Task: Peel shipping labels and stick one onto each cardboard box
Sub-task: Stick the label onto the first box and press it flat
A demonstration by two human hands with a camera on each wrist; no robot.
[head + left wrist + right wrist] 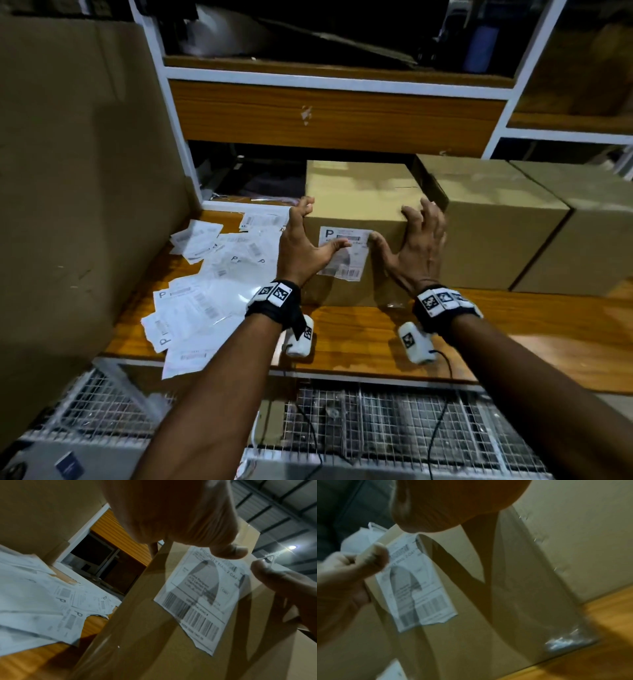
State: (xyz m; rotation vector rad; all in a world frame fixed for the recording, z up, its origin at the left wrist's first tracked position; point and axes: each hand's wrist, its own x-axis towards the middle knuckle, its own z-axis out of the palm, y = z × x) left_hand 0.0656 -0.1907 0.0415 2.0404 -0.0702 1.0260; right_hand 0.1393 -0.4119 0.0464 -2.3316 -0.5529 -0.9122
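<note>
A brown cardboard box (359,202) stands on the wooden table (342,342) in front of me. A white shipping label (346,255) with a barcode is stuck on its near face, its lower edge torn. My left hand (322,226) is spread over the box's upper left corner, its thumb lying across the label (197,601). My right hand (397,222) is spread over the top front edge, its thumb touching the label's right edge. A clear shiny film (565,642) runs down the box front to the table.
Two more plain cardboard boxes (486,219) (589,222) stand to the right, touching. Several loose labels (212,274) lie scattered on the left of the table. A tall cardboard sheet (68,171) stands at the far left, shelving rises behind, and a wire grid (342,418) sits below the table's edge.
</note>
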